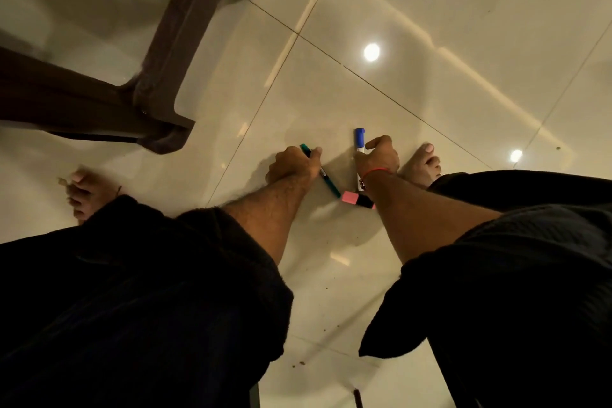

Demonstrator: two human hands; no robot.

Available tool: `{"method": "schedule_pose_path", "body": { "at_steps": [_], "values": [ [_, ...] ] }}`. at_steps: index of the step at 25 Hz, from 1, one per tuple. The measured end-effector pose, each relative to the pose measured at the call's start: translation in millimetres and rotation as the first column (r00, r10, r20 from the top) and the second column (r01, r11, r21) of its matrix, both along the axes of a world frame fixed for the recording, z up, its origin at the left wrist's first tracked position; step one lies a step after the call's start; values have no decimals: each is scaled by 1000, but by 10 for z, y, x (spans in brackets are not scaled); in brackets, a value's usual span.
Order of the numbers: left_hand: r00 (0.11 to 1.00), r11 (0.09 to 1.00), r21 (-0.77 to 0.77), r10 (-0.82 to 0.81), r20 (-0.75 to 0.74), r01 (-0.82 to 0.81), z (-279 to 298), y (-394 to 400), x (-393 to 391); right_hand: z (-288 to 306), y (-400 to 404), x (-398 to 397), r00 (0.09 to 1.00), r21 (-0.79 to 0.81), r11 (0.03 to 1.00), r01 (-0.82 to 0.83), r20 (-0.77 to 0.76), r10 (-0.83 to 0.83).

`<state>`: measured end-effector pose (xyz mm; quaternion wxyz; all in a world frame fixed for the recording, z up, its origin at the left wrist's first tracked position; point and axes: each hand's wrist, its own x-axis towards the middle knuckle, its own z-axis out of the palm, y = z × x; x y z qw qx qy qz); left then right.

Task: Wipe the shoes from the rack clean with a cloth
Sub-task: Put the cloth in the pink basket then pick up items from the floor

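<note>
Left hand (293, 164) grips green pen (319, 170); right hand (379, 156) pinches blue marker (359, 156). Pink eraser (350, 198) just behind, on floor (430, 43). No shoes or cloth visible; handling unjudgeable.

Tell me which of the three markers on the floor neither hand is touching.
The pink-capped marker, lying between the wrists. The left hand holds the green one, the right hand the blue-capped.

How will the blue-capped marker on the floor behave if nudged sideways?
The blue-capped marker looks round and stiff, so it would probably roll or skid on the glossy tile floor. Probably light. The right hand rests on it.
</note>
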<state>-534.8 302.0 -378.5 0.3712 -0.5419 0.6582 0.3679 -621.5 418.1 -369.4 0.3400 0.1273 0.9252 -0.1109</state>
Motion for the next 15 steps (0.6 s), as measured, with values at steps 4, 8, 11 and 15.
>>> {"method": "schedule_pose_path", "body": {
  "at_steps": [4, 8, 11, 15],
  "values": [
    [999, 1000, -23, -14, -36, 14, -93, -30, 37, -165, 69, -14, 999, 69, 997, -17, 48, 13],
    [992, 1000, -21, 8, -127, -11, -22, -121, 141, -268, -35, -3, 991, 154, 988, -31, 132, 10],
    [981, 997, -80, 4, -193, -20, 43, -289, 296, -290, -151, 6, 984, 164, 982, -96, 162, 69],
    [960, 988, -127, 50, -275, -88, 242, -531, 466, -97, -425, 20, 991, 23, 998, -65, 121, 62]
  ]
}}
